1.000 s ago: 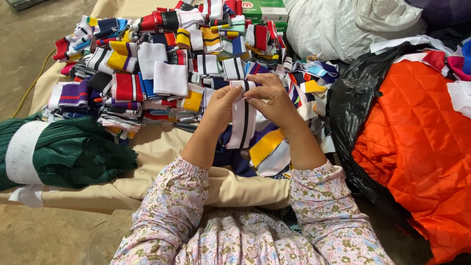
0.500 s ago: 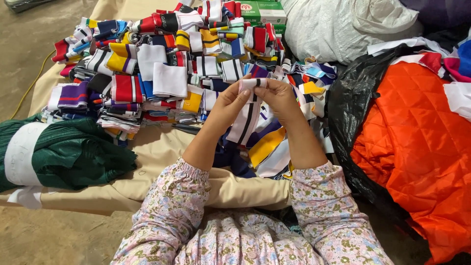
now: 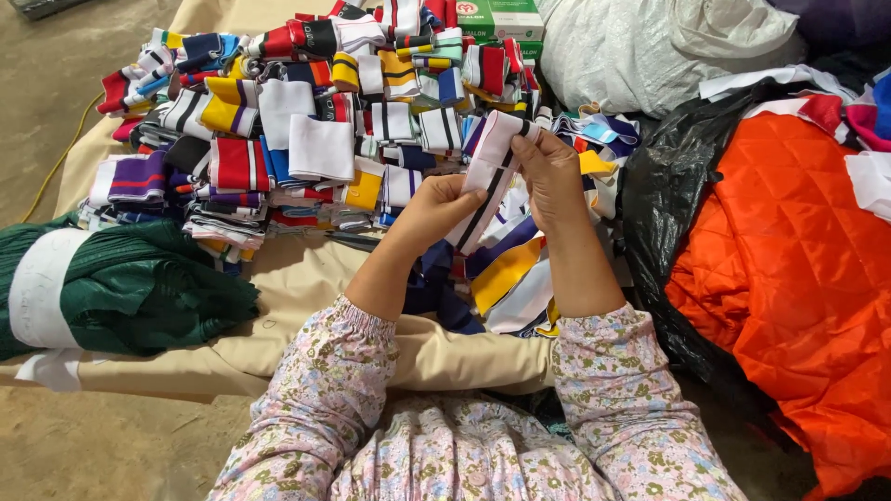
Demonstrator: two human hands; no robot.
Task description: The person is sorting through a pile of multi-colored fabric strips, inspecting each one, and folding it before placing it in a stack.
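Centre frame: left hand [image 3: 436, 204] pinching the lower end of a pale pink knit band with dark stripes [image 3: 487, 176], right hand [image 3: 552, 167] gripping the top. Best kept taut, edges squared, above the loose multicoloured band pile [image 3: 278, 121].

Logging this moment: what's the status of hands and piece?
Left hand and right hand both grip the white black-striped strip. Held above the loose strips. Nothing blocking.
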